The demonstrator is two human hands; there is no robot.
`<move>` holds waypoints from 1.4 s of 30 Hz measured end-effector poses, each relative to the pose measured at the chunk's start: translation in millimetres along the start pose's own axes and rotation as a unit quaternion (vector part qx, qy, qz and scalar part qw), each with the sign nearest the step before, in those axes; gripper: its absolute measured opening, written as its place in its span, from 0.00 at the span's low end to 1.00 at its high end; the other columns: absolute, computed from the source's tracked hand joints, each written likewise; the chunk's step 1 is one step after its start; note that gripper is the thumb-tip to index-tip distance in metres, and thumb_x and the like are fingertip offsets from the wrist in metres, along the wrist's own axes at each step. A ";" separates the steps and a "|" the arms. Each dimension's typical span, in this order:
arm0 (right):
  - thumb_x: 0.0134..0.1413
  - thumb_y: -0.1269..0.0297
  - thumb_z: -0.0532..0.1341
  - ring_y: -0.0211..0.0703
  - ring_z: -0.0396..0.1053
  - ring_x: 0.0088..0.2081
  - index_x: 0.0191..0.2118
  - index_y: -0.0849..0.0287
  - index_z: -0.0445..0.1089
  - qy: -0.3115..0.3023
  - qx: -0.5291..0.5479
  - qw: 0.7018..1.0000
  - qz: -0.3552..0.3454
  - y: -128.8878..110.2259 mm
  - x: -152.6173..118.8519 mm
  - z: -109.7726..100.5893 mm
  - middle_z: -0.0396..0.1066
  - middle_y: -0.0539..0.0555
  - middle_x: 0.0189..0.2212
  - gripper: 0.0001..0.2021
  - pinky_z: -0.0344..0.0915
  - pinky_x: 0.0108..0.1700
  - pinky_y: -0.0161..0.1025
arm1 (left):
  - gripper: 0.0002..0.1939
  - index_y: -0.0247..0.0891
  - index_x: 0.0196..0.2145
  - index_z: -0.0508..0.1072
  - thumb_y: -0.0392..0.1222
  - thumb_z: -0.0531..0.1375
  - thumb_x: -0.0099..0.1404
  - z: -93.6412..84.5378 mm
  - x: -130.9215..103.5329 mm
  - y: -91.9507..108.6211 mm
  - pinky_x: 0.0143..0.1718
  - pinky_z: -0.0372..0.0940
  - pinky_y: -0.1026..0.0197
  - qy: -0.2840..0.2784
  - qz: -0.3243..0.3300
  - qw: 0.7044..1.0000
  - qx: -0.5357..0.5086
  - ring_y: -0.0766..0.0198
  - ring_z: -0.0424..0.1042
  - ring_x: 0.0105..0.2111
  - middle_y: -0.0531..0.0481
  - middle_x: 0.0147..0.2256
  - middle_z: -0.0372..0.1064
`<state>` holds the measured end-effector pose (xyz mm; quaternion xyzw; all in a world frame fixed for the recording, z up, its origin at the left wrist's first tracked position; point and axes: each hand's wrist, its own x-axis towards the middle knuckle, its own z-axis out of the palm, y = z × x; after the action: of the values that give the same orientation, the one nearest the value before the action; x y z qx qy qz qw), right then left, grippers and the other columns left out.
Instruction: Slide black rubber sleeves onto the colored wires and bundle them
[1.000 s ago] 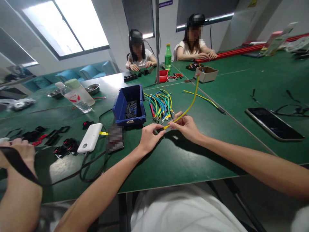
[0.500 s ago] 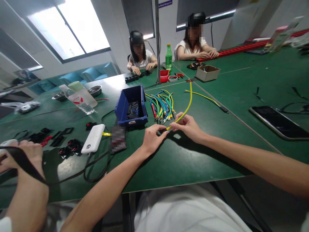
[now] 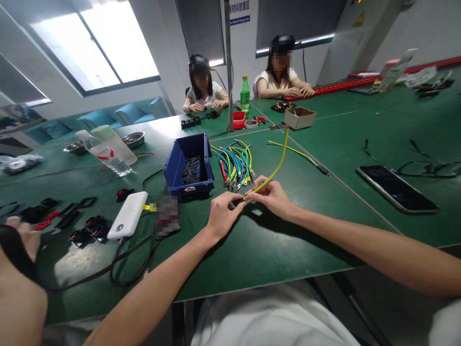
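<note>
Yellow-green wire (image 3: 280,164) partly hidden by hands (image 3: 224,214), neighbour's arm (image 3: 19,288) cut off, device (image 3: 166,217) pixelated

Window (image 3: 99,45) blown out; interior dim; glare on tabletop (image 3: 273,262); edges stretched, slightly soft.

Over on the right of the table (image 3: 360,129) there's a smartphone (image 3: 397,189), its screen dark, with a pair of eyeglasses (image 3: 410,169) just beyond it. On the left I can see a white power bank (image 3: 127,215) near some black plastic parts (image 3: 90,231), and farther back a clear water bottle (image 3: 105,154) beside a frosted bottle (image 3: 120,146) with a pale green lid. Across the way, a green drink bottle (image 3: 245,95) stands behind a red tray (image 3: 237,121), with a tape roll (image 3: 251,124) close by. Two people in white tops sit at the far edge; teal armchairs (image 3: 131,114) line the wall below a bright window (image 3: 97,48).
</note>
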<state>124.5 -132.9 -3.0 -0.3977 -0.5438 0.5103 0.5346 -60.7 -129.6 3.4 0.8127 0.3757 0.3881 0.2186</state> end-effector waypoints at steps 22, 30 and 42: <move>0.41 0.60 0.71 0.39 0.72 0.30 0.31 0.56 0.61 0.030 0.051 0.998 0.029 1.3 2.9 -6.1 0.75 0.49 0.29 0.17 0.65 0.29 0.33 | 0.12 0.34 0.41 0.75 0.37 0.62 0.58 -3.4 6.0 -6.6 0.35 0.71 0.63 0.011 -0.031 0.998 -0.057 0.65 0.75 0.31 0.46 0.37 0.77; 0.44 0.58 0.70 0.39 0.74 0.30 0.32 0.57 0.64 -0.019 0.120 0.990 0.078 1.8 7.0 -11.4 0.73 0.49 0.27 0.16 0.69 0.34 0.37 | 0.08 0.34 0.37 0.77 0.36 0.62 0.58 -3.3 4.5 -9.1 0.33 0.70 0.63 0.026 -0.025 0.999 -0.010 0.66 0.73 0.26 0.49 0.31 0.77; 0.42 0.62 0.71 0.36 0.74 0.29 0.30 0.58 0.66 0.012 0.108 0.990 0.088 4.4 9.3 -13.4 0.74 0.48 0.24 0.14 0.70 0.34 0.32 | 0.08 0.32 0.37 0.77 0.35 0.62 0.58 -1.4 2.0 -9.0 0.32 0.68 0.65 0.024 -0.014 1.000 -0.012 0.68 0.72 0.25 0.49 0.28 0.76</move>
<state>136.2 -121.4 -6.9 -0.3895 -0.4420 0.6065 0.5339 -64.9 -122.3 -0.7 0.7953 0.3876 0.4084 0.2246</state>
